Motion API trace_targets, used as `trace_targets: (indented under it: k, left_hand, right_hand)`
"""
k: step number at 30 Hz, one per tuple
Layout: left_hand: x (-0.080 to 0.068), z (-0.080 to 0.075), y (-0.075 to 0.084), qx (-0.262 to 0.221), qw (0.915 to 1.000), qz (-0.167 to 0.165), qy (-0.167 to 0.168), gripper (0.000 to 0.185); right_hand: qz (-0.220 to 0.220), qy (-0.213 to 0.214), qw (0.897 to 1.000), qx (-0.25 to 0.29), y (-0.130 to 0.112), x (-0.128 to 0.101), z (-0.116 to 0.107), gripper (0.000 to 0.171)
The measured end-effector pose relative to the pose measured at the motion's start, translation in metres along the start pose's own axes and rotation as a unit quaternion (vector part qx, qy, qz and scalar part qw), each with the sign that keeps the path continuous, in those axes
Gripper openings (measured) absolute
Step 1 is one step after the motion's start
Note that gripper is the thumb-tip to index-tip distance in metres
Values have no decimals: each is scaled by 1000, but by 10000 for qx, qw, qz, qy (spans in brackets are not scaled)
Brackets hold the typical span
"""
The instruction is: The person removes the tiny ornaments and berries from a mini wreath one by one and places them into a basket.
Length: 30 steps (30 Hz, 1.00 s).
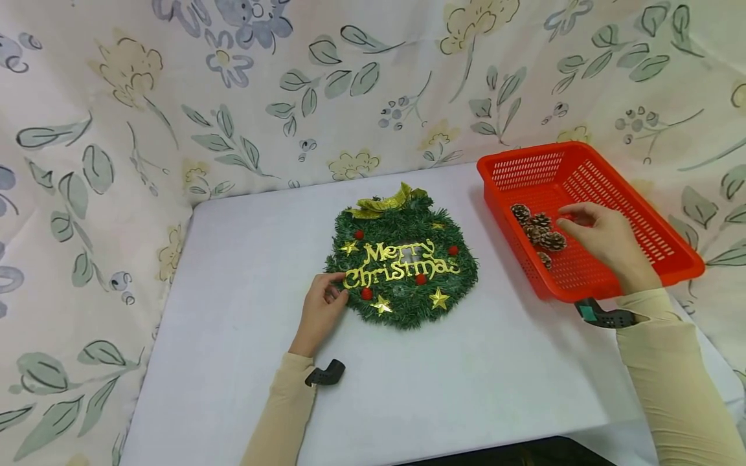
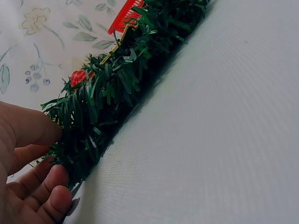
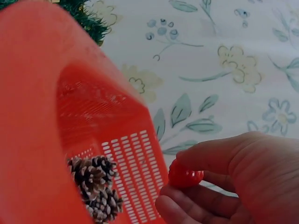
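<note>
A green tinsel wreath (image 1: pixel 402 226) with gold "Merry Christmas" lettering, gold stars, red berries and a gold bow lies on the white table. My left hand (image 1: pixel 322 304) grips its left edge, thumb on top and fingers curled at the side in the left wrist view. On the right, my right hand (image 1: pixel 609 239) is over the red plastic basket (image 1: pixel 574 268). It pinches a bumpy red berry (image 3: pixel 183 175) between thumb and fingers, seen in the right wrist view; the head view hides the berry. Several pine cones (image 1: pixel 539 230) lie in the basket, left of this hand.
White cloth covers the table (image 1: pixel 245 259). A floral curtain (image 1: pixel 233 97) hangs along the back and left sides. The basket's raised rim stands around the pine cones, and a dark object (image 1: pixel 524 451) shows at the front edge.
</note>
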<state>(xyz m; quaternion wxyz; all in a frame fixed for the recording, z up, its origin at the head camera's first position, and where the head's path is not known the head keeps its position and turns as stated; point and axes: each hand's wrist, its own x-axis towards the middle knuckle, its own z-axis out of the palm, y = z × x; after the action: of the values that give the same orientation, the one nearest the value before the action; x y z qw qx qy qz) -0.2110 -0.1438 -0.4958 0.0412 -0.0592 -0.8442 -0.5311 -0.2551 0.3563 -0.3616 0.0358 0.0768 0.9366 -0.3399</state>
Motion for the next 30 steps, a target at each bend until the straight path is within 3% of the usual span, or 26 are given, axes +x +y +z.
trace_targets:
  k: [10,18,30]
  left_hand:
    - [1,1,3,11,9998,-213,-32,38]
    - [-8,-8,41,-69,9998,-142,-136,37]
    - [-7,-5,39,-104,9995,-270,-82,37]
  right_hand:
    - [-60,-295,9995,-118,14,2,4,60]
    - [-98,-529,9979,-374,21,3,6,57]
    - [-156,-895,9930,-753,26,6,9,52]
